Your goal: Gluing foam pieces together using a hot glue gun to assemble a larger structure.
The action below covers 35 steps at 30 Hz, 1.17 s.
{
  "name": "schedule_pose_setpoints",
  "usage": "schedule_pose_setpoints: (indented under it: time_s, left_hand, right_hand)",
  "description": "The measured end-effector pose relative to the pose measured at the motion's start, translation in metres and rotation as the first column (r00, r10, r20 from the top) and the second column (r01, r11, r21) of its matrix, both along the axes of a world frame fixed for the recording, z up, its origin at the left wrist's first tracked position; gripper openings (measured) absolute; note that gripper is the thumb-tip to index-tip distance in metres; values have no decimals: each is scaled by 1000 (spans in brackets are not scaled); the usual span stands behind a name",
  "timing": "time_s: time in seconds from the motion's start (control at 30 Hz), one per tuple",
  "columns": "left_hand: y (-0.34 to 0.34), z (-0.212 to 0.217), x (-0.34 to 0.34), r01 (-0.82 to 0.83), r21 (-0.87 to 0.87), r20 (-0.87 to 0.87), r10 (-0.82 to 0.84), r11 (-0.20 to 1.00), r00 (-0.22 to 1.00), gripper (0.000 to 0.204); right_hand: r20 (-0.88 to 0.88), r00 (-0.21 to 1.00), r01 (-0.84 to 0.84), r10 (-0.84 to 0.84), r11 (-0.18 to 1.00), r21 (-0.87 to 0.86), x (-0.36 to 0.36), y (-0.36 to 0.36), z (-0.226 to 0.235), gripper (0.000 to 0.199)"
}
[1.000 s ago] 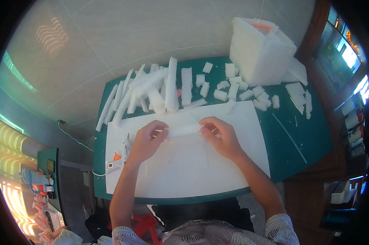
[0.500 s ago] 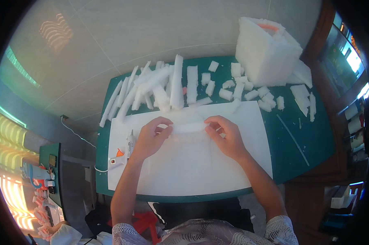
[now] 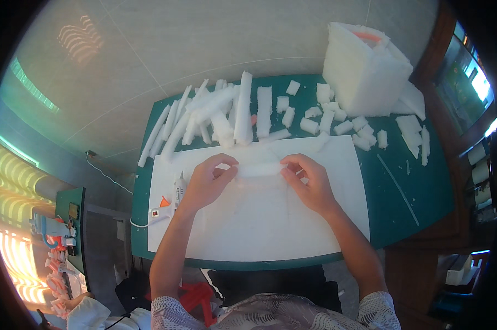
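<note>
A short white foam strip (image 3: 259,169) spans the gap between my two hands, lying level above the white board (image 3: 248,231). At its left end, my left hand (image 3: 211,180) pinches it between thumb and fingers. My right hand (image 3: 308,180) grips the other end the same way. The strip is pale against the board, so its exact edges are hard to make out. Beside my left forearm lies a white glue gun (image 3: 169,206) with an orange trigger and a cord running off to the left.
Long white foam strips (image 3: 204,110) are heaped at the back left of the green table (image 3: 391,220). Small foam blocks (image 3: 344,127) lie scattered at the back right, before a large white foam box (image 3: 364,77). A thin clear stick (image 3: 397,187) rests on the right.
The whole view has shifted slightly. My hands keep the same pinching hold on the foam strip, with hardly any movement over the board.
</note>
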<state>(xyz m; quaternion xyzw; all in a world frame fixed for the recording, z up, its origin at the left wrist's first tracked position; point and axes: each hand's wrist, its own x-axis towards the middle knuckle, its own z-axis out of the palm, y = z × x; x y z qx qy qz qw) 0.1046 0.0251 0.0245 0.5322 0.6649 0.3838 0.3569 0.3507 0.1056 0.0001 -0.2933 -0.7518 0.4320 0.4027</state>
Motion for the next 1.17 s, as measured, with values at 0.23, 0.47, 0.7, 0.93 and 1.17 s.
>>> schedule_pose_setpoints:
  time_s: [0.23,0.47,0.7,0.93,1.17]
  left_hand:
    - [1,-1,0,-1,14,-12,2,1000,1000,19]
    - [1,0,1,-14,3,-19,14,1000,1000,19]
    - [-2,2,3,-31,-7,7,31,999,999,23]
    - [-7,1,0,-60,-34,132,64,998,989,26]
    - [-19,-10,-4,69,-49,-61,-72,996,996,39]
  right_hand:
    - [38,999,-5,6,999,-35,0,0,2,16]
    - [43,999,5,-3,999,-47,1,0,3,15]
    - [64,997,-42,40,998,36,2,0,1,36]
    - [229,972,-39,60,995,-93,4,0,4,72]
    - [251,963,1,95,934,-357,5,4,15,70]
